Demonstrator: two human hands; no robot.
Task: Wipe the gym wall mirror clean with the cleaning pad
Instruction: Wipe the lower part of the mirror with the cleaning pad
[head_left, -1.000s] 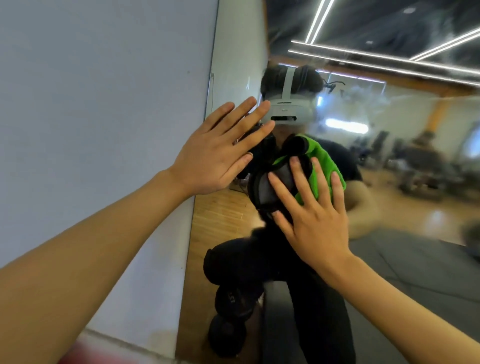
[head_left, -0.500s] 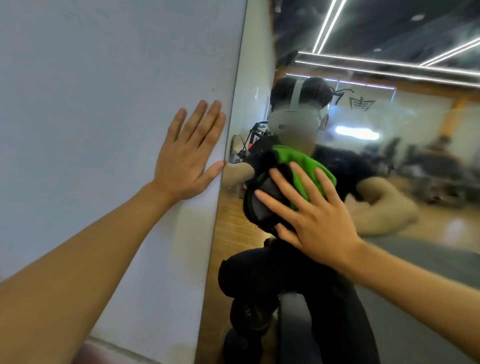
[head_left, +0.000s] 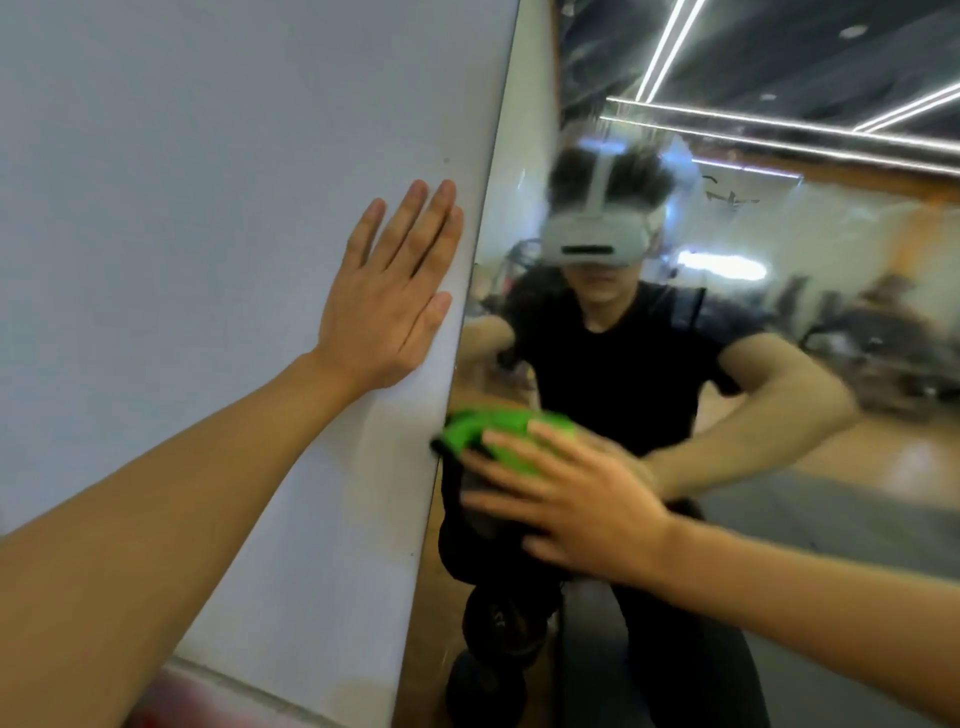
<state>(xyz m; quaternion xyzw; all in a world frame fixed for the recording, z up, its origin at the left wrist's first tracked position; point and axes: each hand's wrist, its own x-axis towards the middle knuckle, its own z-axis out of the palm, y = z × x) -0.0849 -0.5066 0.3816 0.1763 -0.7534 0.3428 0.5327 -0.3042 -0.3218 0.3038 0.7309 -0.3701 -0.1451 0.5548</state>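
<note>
Flat against the glass, the right hand (head_left: 587, 501) presses the green-and-black cleaning pad (head_left: 498, 439) with straight, spread fingers, low on the mirror (head_left: 779, 312). That pad touches the mirror's left edge, where the pale wall (head_left: 208, 182) begins. Beside it, the left hand (head_left: 387, 296) lies open, palm flat on the wall, fingertips near the edge. Mirror extends rightward and upward.

A gym. The large frameless wall mirror (head_left: 779, 364) beside a pale blue-grey painted wall (head_left: 208, 208) reflects a wide hall: long white strip lights (head_left: 779, 124) on a dark ceiling high in the mirror, blurred dark exercise machines (head_left: 883, 353) at its right, light wooden flooring (head_left: 904, 457) beneath them.
</note>
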